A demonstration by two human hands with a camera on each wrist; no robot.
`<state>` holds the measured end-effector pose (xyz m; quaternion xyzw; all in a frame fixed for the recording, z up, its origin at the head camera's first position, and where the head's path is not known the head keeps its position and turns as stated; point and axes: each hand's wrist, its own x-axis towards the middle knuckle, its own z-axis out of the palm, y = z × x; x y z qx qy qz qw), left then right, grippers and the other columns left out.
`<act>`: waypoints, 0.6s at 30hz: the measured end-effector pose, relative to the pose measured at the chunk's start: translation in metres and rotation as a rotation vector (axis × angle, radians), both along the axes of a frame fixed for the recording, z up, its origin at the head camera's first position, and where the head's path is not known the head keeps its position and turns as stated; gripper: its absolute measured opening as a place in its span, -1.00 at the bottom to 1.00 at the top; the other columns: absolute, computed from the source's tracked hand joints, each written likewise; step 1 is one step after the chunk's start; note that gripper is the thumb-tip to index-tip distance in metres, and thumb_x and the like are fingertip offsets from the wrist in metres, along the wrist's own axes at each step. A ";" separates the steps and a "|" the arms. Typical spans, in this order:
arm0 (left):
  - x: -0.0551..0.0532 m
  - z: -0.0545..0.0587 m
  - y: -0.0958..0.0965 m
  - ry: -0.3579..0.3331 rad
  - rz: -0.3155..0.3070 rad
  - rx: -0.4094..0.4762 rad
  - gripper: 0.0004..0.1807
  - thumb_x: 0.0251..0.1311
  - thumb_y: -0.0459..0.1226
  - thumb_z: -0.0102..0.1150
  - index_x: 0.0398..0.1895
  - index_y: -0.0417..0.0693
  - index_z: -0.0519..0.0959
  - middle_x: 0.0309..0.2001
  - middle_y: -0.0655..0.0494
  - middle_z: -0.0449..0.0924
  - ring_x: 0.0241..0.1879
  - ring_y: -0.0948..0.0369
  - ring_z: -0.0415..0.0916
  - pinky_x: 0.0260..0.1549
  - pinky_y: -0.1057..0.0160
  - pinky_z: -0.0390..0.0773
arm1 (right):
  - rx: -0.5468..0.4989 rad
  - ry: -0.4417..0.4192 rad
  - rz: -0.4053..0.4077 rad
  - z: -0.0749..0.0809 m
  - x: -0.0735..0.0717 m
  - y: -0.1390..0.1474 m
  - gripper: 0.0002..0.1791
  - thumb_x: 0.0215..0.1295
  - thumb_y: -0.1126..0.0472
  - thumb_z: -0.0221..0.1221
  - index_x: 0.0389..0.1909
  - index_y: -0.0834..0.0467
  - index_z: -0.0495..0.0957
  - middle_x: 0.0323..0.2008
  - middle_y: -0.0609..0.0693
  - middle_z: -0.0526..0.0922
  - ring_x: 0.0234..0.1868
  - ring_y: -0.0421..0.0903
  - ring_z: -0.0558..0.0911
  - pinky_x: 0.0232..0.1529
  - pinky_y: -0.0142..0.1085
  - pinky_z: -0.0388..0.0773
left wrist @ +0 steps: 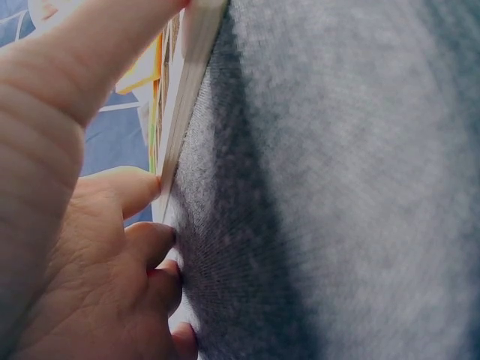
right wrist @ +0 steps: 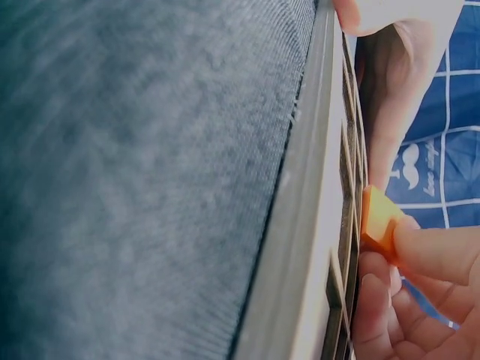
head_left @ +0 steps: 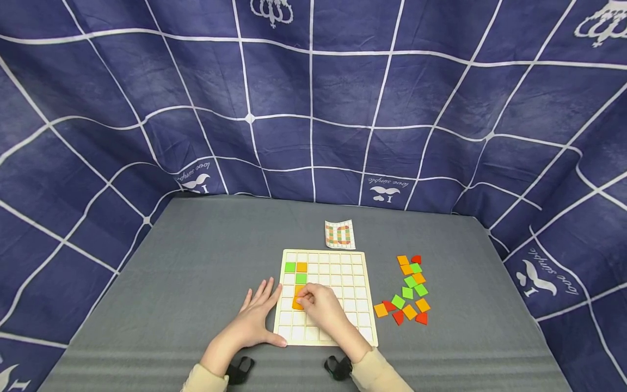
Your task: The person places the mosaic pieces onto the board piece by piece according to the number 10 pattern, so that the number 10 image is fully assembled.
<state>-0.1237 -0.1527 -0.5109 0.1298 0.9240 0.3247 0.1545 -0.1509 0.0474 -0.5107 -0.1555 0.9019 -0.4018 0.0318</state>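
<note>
A pale wooden grid board [head_left: 343, 252] lies on the grey cloth. My left hand [head_left: 254, 318], fingers spread, rests at its left side; in the left wrist view the thumb and index finger touch the board's edge [left wrist: 184, 97]. With thumb and fingers my right hand [head_left: 323, 307] pinches an orange square tile [right wrist: 379, 221] at the board's left part, tilted against the grid in the right wrist view. Set in nearby cells are a green tile [head_left: 290, 267], an orange tile [head_left: 301, 267] and another green tile [head_left: 301, 279]. One more orange tile [head_left: 299, 290] shows partly beside the right fingertips.
Right of the board lie loose orange tiles [head_left: 409, 312], green tiles [head_left: 407, 293] and red rounded pieces [head_left: 422, 318], several of each. Behind the board stands a small printed pattern card [head_left: 339, 235]. A blue curtain [head_left: 313, 136] with white lines surrounds the table.
</note>
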 end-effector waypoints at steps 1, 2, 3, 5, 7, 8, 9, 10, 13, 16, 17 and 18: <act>0.000 0.000 0.000 -0.005 0.001 -0.001 0.41 -0.47 0.06 0.67 0.54 -0.16 0.08 0.58 -0.21 -0.19 0.57 -0.16 -0.28 0.46 -0.29 -0.34 | 0.009 0.009 -0.004 0.000 0.000 0.000 -0.95 0.20 0.29 0.33 -0.42 0.12 0.65 -0.50 -0.13 0.61 -0.50 -0.39 0.44 -0.44 -0.53 0.44; 0.000 0.000 0.000 -0.008 0.002 -0.002 0.41 -0.47 0.06 0.66 0.54 -0.16 0.08 0.58 -0.21 -0.20 0.57 -0.16 -0.28 0.46 -0.29 -0.35 | 0.017 0.017 -0.007 0.000 0.000 -0.001 -0.95 0.20 0.29 0.34 -0.42 0.12 0.66 -0.50 -0.13 0.60 -0.50 -0.38 0.43 -0.43 -0.52 0.44; 0.000 0.000 0.000 -0.010 0.002 -0.003 0.41 -0.47 0.06 0.66 0.54 -0.16 0.08 0.58 -0.20 -0.20 0.57 -0.16 -0.28 0.46 -0.28 -0.35 | 0.024 0.024 -0.009 0.000 0.000 -0.001 -0.95 0.19 0.29 0.34 -0.42 0.12 0.66 -0.50 -0.13 0.59 -0.49 -0.38 0.42 -0.43 -0.53 0.44; 0.000 0.000 0.000 -0.013 0.003 -0.007 0.41 -0.47 0.06 0.66 0.54 -0.15 0.07 0.58 -0.19 -0.20 0.57 -0.15 -0.28 0.47 -0.28 -0.35 | 0.032 0.035 -0.011 0.001 0.000 -0.001 -0.95 0.17 0.29 0.36 -0.43 0.12 0.67 -0.52 -0.14 0.56 -0.49 -0.37 0.41 -0.43 -0.53 0.43; 0.000 0.001 0.000 -0.013 0.004 -0.008 0.41 -0.47 0.06 0.66 0.54 -0.15 0.07 0.58 -0.19 -0.20 0.57 -0.15 -0.28 0.47 -0.28 -0.35 | 0.034 0.041 -0.009 0.001 -0.001 -0.001 -0.95 0.17 0.29 0.36 -0.43 0.12 0.67 -0.52 -0.14 0.55 -0.50 -0.37 0.40 -0.44 -0.53 0.42; 0.000 0.000 0.000 -0.012 0.005 -0.008 0.41 -0.47 0.06 0.66 0.54 -0.15 0.08 0.58 -0.19 -0.20 0.57 -0.15 -0.28 0.47 -0.28 -0.35 | 0.037 0.044 -0.008 0.001 -0.001 -0.001 -0.95 0.17 0.29 0.36 -0.43 0.12 0.68 -0.52 -0.14 0.55 -0.50 -0.37 0.40 -0.44 -0.54 0.42; 0.000 0.000 0.000 -0.011 0.005 -0.009 0.41 -0.47 0.06 0.66 0.54 -0.14 0.08 0.58 -0.19 -0.19 0.57 -0.15 -0.28 0.47 -0.28 -0.34 | 0.038 0.047 -0.008 0.001 -0.001 0.000 -0.95 0.17 0.28 0.36 -0.43 0.12 0.68 -0.52 -0.14 0.55 -0.50 -0.38 0.40 -0.45 -0.54 0.42; 0.000 0.000 0.000 -0.010 0.005 -0.009 0.41 -0.48 0.06 0.67 0.54 -0.14 0.08 0.58 -0.19 -0.19 0.57 -0.15 -0.28 0.47 -0.28 -0.34 | 0.039 0.049 -0.008 0.001 -0.001 0.000 -0.96 0.17 0.28 0.36 -0.43 0.12 0.68 -0.52 -0.14 0.56 -0.50 -0.38 0.40 -0.45 -0.54 0.42; 0.000 0.000 0.001 -0.010 0.007 -0.010 0.41 -0.48 0.06 0.67 0.54 -0.14 0.08 0.58 -0.19 -0.19 0.57 -0.15 -0.28 0.47 -0.28 -0.34 | 0.040 0.057 -0.014 0.001 -0.001 0.001 -0.96 0.16 0.28 0.37 -0.44 0.13 0.70 -0.51 -0.12 0.58 -0.50 -0.38 0.41 -0.45 -0.54 0.42; 0.001 0.001 0.001 -0.014 0.007 -0.010 0.42 -0.48 0.07 0.67 0.54 -0.14 0.08 0.58 -0.19 -0.19 0.57 -0.15 -0.28 0.46 -0.28 -0.35 | 0.031 0.076 -0.024 0.001 -0.001 0.001 -0.96 0.13 0.29 0.39 -0.46 0.15 0.72 -0.51 -0.11 0.57 -0.50 -0.36 0.43 -0.46 -0.54 0.44; 0.001 0.001 0.001 -0.014 0.007 -0.011 0.42 -0.48 0.07 0.67 0.54 -0.14 0.08 0.58 -0.19 -0.19 0.57 -0.15 -0.28 0.46 -0.29 -0.34 | 0.034 0.082 -0.027 0.001 0.000 0.000 -0.97 0.11 0.30 0.40 -0.46 0.15 0.73 -0.51 -0.10 0.56 -0.49 -0.36 0.43 -0.45 -0.54 0.44; 0.000 0.000 0.001 -0.012 0.008 -0.015 0.42 -0.48 0.07 0.66 0.54 -0.14 0.08 0.58 -0.19 -0.18 0.57 -0.15 -0.28 0.47 -0.28 -0.34 | 0.037 0.083 -0.030 0.001 0.000 0.000 -0.96 0.09 0.31 0.41 -0.46 0.16 0.73 -0.51 -0.10 0.54 -0.49 -0.35 0.44 -0.45 -0.54 0.45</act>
